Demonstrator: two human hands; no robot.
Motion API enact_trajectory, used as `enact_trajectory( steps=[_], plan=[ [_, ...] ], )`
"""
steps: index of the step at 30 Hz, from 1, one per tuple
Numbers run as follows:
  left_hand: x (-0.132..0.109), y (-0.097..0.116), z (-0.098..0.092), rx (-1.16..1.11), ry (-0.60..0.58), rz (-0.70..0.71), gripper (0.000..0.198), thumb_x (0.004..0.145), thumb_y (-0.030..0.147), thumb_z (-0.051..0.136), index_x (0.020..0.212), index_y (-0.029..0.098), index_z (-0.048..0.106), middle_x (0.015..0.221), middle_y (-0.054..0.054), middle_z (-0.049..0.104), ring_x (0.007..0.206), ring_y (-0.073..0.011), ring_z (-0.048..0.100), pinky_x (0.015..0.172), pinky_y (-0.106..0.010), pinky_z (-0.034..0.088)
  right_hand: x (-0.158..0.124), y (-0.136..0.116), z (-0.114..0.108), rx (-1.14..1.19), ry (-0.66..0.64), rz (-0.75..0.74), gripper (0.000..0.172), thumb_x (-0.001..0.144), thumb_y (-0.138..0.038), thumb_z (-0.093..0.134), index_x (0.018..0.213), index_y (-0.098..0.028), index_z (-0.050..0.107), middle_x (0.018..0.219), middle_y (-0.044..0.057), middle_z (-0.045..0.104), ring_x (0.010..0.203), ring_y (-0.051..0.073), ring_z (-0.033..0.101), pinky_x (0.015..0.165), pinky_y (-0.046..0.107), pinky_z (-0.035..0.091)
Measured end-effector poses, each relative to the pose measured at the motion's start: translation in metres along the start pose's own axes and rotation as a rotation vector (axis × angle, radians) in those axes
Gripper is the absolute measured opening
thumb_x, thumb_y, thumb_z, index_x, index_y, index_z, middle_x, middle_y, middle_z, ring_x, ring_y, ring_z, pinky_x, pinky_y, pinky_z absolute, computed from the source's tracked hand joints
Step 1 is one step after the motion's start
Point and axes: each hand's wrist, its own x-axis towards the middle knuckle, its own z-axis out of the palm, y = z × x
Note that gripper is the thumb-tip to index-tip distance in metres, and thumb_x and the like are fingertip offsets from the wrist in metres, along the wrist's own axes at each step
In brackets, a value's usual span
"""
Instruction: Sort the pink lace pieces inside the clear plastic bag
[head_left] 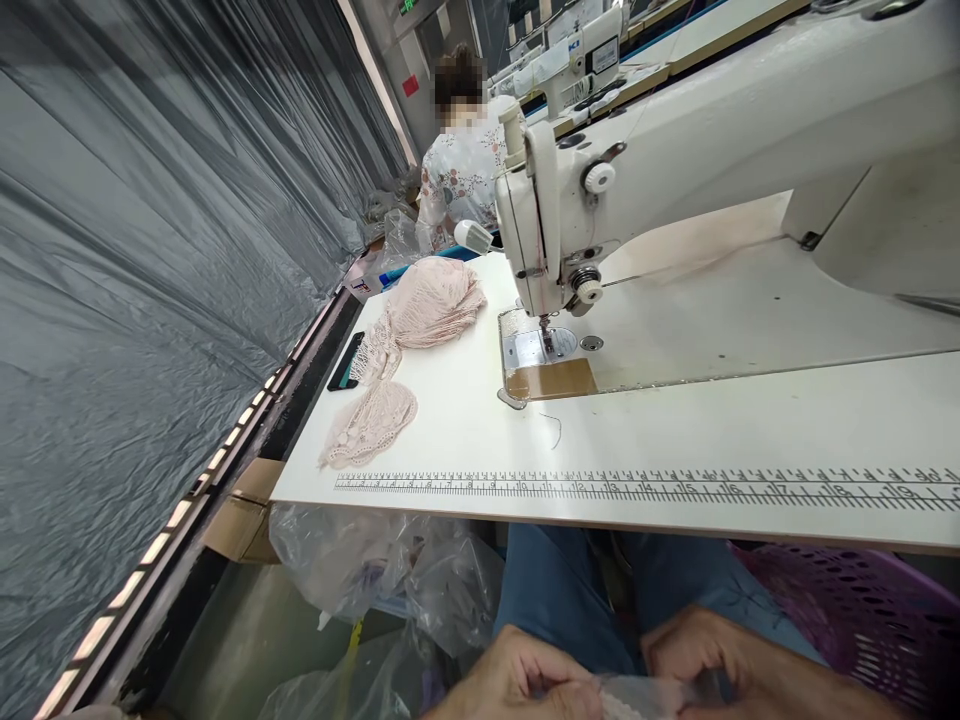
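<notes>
Low in the view, over my lap, my left hand (529,680) is closed in a pinch on a pale, thin piece of fabric (637,692). My right hand (739,665) is closed on the same piece from the other side. Part of the fabric is cut off by the bottom edge. Beyond my hands, a white sewing machine (536,230) stands on the white table (450,430), its needle above the metal plate. Left of it lie a stack of pale pink lace pieces (435,300) and a separate lace piece (373,428).
A dark phone (346,362) sits partly under the lace. A printed ruler (637,490) runs along the table's front edge. Clear plastic bags (390,565) hang below at left, and a purple basket (870,620) stands at right. A person (465,160) sits beyond the table.
</notes>
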Motion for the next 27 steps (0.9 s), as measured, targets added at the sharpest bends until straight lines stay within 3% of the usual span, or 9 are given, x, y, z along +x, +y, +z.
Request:
enact_trajectory(
  steps=[6,9,11,14,17,20,23,27],
  plan=[
    [0.003,-0.003,-0.001,0.018,-0.004,0.017,0.065,0.076,0.076,0.070,0.077,0.011,0.079,0.056,0.005,0.034,0.053,-0.0044,0.026,0.052,-0.020,0.023,0.001,-0.007,0.004,-0.029,0.007,0.040,0.041,0.070,-0.058,0.076,0.066,-0.021,0.059,0.068,-0.004,0.049,0.068,0.015,0.047,0.061,0.025,0.034],
    [0.004,-0.005,-0.001,0.054,0.018,-0.017,0.073,0.071,0.082,0.068,0.080,0.010,0.080,0.057,0.004,0.038,0.054,-0.0050,0.029,0.055,-0.019,0.029,0.000,-0.016,0.008,-0.038,0.024,0.069,0.033,0.071,-0.047,0.072,0.065,-0.021,0.053,0.066,-0.005,0.042,0.068,0.015,0.041,0.060,0.025,0.029],
    [0.003,-0.014,-0.002,0.074,0.076,-0.063,0.074,0.062,0.083,0.074,0.084,0.012,0.082,0.061,0.001,0.049,0.059,-0.0081,0.039,0.059,-0.020,0.037,0.000,-0.022,0.011,-0.040,0.031,0.077,0.032,0.073,-0.045,0.070,0.065,-0.021,0.050,0.067,-0.005,0.040,0.068,0.014,0.039,0.060,0.025,0.027],
    [0.001,-0.036,-0.004,0.120,0.231,-0.097,0.074,0.046,0.079,0.085,0.087,0.017,0.083,0.074,-0.005,0.067,0.078,-0.0199,0.057,0.075,-0.027,0.049,0.001,-0.025,0.011,-0.029,0.030,0.072,0.046,0.073,-0.062,0.069,0.066,-0.021,0.049,0.067,-0.005,0.038,0.067,0.015,0.036,0.059,0.026,0.026],
    [0.000,-0.056,-0.005,0.139,0.314,-0.094,0.075,0.041,0.077,0.087,0.090,0.020,0.084,0.083,-0.007,0.073,0.091,-0.0267,0.062,0.086,-0.032,0.052,0.003,-0.021,0.008,-0.017,0.023,0.073,0.061,0.069,-0.080,0.067,0.067,-0.022,0.050,0.066,-0.005,0.038,0.066,0.014,0.034,0.059,0.026,0.025],
    [0.003,-0.056,-0.006,0.139,0.325,-0.076,0.072,0.041,0.074,0.089,0.088,0.020,0.084,0.083,-0.007,0.073,0.089,-0.0256,0.063,0.082,-0.029,0.052,0.004,-0.015,0.007,-0.001,0.023,0.092,0.067,0.065,-0.087,0.066,0.069,-0.022,0.052,0.066,-0.005,0.039,0.066,0.014,0.035,0.060,0.027,0.026],
    [0.007,-0.042,-0.008,0.130,0.220,-0.093,0.066,0.043,0.072,0.089,0.080,0.018,0.084,0.073,-0.005,0.069,0.076,-0.0201,0.059,0.071,-0.025,0.048,0.005,-0.012,0.006,0.027,0.002,0.085,0.070,0.062,-0.090,0.065,0.067,-0.021,0.052,0.065,-0.005,0.038,0.065,0.014,0.034,0.058,0.027,0.024],
    [0.007,-0.026,-0.009,0.097,0.136,-0.080,0.067,0.052,0.073,0.086,0.078,0.012,0.083,0.059,0.001,0.051,0.059,-0.0092,0.038,0.056,-0.022,0.030,0.005,-0.012,0.007,0.038,-0.013,0.085,0.069,0.064,-0.089,0.065,0.066,-0.022,0.051,0.062,-0.006,0.037,0.062,0.013,0.033,0.058,0.028,0.024]
  ],
)
